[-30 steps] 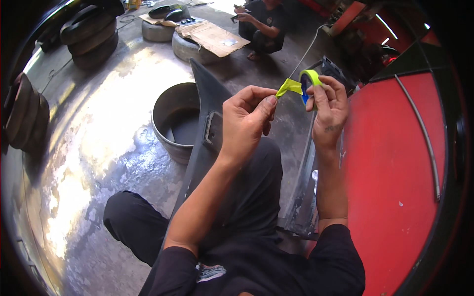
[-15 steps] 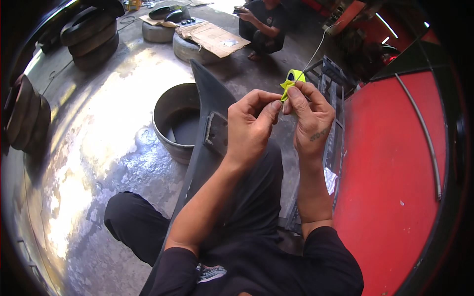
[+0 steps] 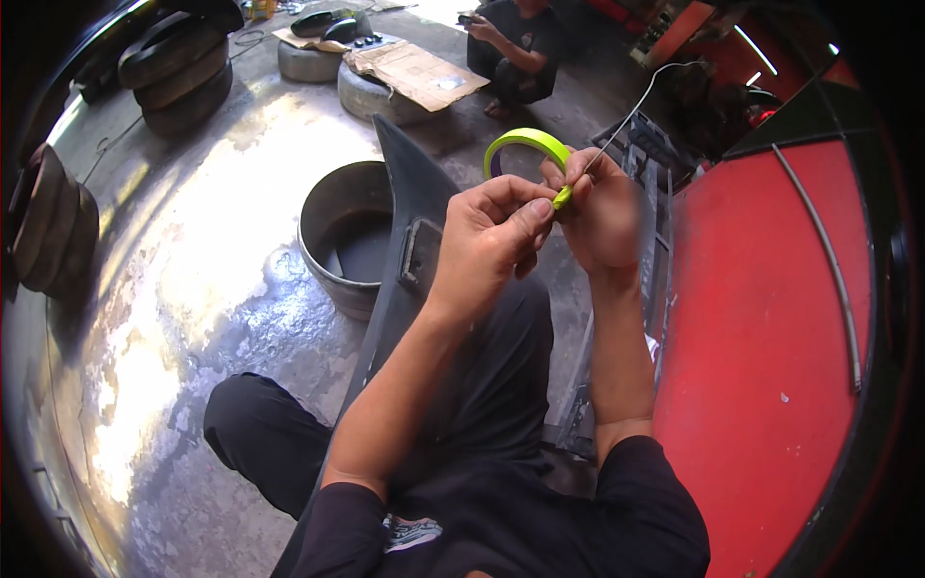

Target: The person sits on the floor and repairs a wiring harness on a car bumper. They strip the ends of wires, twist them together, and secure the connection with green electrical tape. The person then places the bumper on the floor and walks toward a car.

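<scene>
Between the fingertips of my left hand (image 3: 487, 236), closed in a pinch, is a small crumpled wrap of yellow-green tape (image 3: 563, 197). My right hand (image 3: 607, 222) is closed right beside it, with its fingers on the tape and on a thin wire (image 3: 631, 114). A roll of the same tape (image 3: 528, 137) stands out above my hands, its ring facing me. From my right fingers the wire runs up and right. Across my lap leans a long dark curved panel (image 3: 381, 289), untouched by my hands. My right palm is partly blurred.
Left of the panel sits an open round metal drum (image 3: 323, 275). A red panel (image 3: 761, 366) with a grey tube (image 3: 827, 250) fills the right side, beside a dark metal frame (image 3: 657, 169). Ahead are cardboard-topped tyres (image 3: 381, 101) and a crouching person (image 3: 515, 48); stacked tyres (image 3: 178, 72) stand far left.
The tape roll has swung up and left, out from behind my right fingers, and its ring now shows. My right hand has turned, and the wire's upper part bends over to the right.
</scene>
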Tool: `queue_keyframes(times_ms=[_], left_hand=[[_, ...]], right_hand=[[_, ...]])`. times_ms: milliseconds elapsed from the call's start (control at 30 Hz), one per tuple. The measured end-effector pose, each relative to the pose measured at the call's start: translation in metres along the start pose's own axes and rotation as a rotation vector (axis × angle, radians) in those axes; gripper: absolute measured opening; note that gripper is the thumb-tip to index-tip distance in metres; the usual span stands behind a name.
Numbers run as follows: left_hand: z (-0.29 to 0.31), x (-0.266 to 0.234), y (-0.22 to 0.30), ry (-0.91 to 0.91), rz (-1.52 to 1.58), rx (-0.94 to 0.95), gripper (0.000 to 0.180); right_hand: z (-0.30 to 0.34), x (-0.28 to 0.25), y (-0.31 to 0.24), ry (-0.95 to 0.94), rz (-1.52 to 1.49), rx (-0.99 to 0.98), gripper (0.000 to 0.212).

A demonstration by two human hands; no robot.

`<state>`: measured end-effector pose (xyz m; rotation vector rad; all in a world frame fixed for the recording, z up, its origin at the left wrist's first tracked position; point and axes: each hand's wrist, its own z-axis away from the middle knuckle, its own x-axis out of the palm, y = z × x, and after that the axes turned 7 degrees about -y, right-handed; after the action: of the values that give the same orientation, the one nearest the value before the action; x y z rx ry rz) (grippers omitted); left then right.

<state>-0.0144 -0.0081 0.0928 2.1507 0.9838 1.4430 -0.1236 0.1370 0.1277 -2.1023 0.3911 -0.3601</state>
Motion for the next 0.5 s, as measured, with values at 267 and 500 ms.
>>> queue_keyframes(times_ms=[267,500], left_hand=[[0.0,-0.005,-0.003,-0.026,-0.016,0.011,0.038],[-0.007,-0.024,0.011,-0.111,0.044,-0.107,0.035]], right_hand=[[-0.003,0.04,-0.016,0.307,0.54,0.016,0.027],[-0.005,0.03,-0.012,0.397,0.44,0.032,0.028]])
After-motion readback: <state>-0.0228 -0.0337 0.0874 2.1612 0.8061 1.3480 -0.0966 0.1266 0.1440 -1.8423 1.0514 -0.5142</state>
